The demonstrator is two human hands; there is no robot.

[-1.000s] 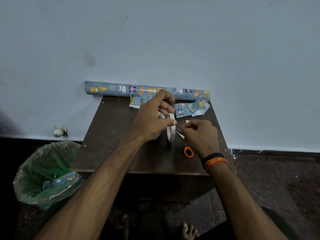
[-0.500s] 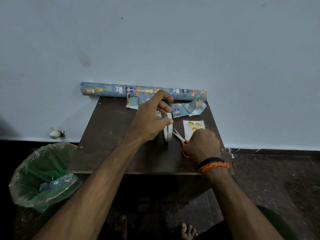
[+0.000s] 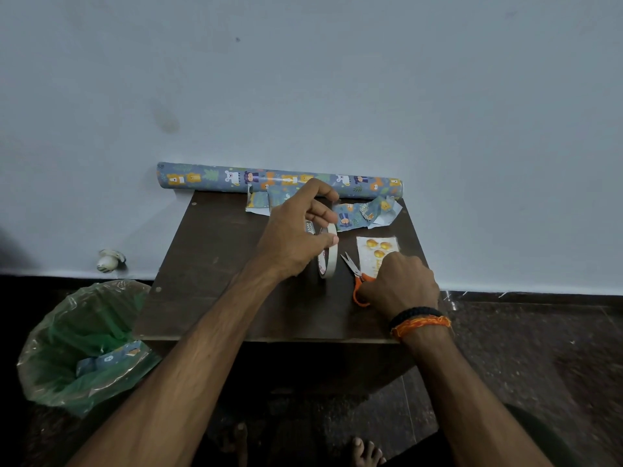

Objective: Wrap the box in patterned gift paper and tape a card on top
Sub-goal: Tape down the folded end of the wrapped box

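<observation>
One dark brown table [image 3: 209, 298] stands against a pale wall [image 3: 303, 79], and everything in play lies on its far half. Along its back edge, touching the wall, lies a roll of patterned gift paper [image 3: 209, 178], blue with bears and leaves. Left of the table, on the floor, stands a bin lined with a green bag [image 3: 81, 332], a scrap of the same paper inside it. Just in front of the roll lie cut paper scraps [image 3: 367, 214], one at each side of the left hand. No box can be made out; the left hand may cover it.

The left hand [image 3: 290, 244] holds a tape roll [image 3: 328, 254] standing on edge on the table, thumb pressed on its top rim, fingers curled over the far side. To the right, a white card [image 3: 374, 251] printed with orange shapes lies flat, its near edge under the right hand [image 3: 397, 284]. That hand's fingers are curled round the orange handles of small scissors [image 3: 354, 269], whose blades are spread and point toward the tape roll, between roll and card. Black and orange bands [image 3: 418, 320] circle the right wrist.
</observation>
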